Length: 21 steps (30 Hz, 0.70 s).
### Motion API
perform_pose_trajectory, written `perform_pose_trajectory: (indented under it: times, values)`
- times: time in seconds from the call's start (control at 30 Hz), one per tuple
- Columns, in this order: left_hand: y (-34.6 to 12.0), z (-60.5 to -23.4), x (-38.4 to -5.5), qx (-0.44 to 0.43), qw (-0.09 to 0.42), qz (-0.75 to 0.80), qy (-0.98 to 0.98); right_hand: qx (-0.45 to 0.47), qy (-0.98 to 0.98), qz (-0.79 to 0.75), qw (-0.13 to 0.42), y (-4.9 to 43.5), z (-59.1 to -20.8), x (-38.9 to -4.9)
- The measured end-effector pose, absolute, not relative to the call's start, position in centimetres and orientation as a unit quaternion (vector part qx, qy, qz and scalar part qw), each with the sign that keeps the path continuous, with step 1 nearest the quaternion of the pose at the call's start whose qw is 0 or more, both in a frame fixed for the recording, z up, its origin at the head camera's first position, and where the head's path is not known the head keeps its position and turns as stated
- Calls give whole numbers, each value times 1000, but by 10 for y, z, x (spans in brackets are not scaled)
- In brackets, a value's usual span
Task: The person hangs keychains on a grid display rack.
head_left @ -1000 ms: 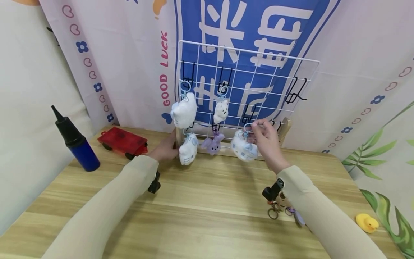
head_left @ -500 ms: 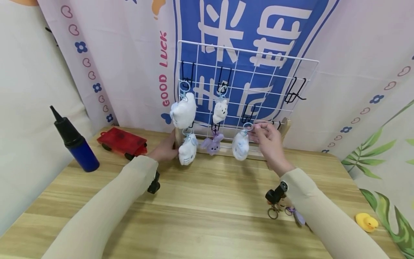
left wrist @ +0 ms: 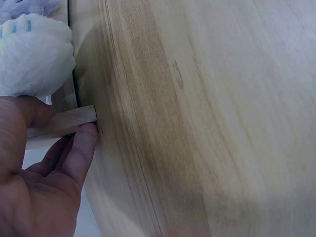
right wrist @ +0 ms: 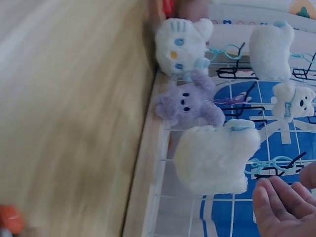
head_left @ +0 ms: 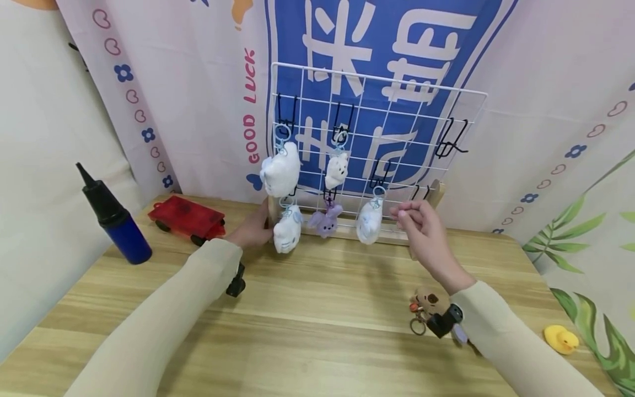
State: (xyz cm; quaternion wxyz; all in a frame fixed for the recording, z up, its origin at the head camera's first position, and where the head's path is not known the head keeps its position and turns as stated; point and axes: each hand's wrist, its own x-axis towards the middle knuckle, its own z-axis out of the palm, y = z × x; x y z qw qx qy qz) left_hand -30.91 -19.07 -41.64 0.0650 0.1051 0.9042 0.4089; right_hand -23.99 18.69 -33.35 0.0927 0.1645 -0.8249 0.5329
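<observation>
My left hand (head_left: pixel 253 225) grips the wooden foot (left wrist: pixel 74 118) at the left end of a white wire grid rack (head_left: pixel 397 102), thumb on one side and fingers on the other. A white plush keychain (head_left: pixel 369 221) hangs from a black hook at the rack's lower right by its light blue ring. Just right of it is my right hand (head_left: pixel 426 231), loosely curled, holding nothing and apart from the ring. Left of that keychain hang a purple bunny keychain (head_left: pixel 326 220), a small white dog keychain (head_left: pixel 337 170) and two white plush keychains, one above the other.
More keychains, one a brown plush (head_left: pixel 430 300), lie on the table below the right forearm. A yellow toy duck (head_left: pixel 560 338) sits at the right edge. To the left stand a red toy cart (head_left: pixel 187 216) and a blue and black hand pump (head_left: pixel 117 215). Bare black hooks (head_left: pixel 450 140) hang upper right.
The right fingers have let go of the plush keychain's ring and drawn away right and down. The keychain has turned and hangs from its hook. The left hand keeps its grip.
</observation>
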Motion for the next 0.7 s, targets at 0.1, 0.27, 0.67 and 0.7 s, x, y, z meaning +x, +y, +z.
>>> perform_pose_trajectory:
  times: [0.1,0.27,0.67,0.7]
  values:
    - [-191,-416,-308,105,67,406,905,196,-828,520,79,195,-339,-230]
    - [-192,-415,-307,108,63,408,904,250,-855,452,51,211,-346,-213]
    - [-191,-418,-309,91,74,414,903,337,-894,279,-94,256,-368,-179]
    - [-190,-418,-310,91,72,416,902,344,-894,273,-94,259,-371,-177]
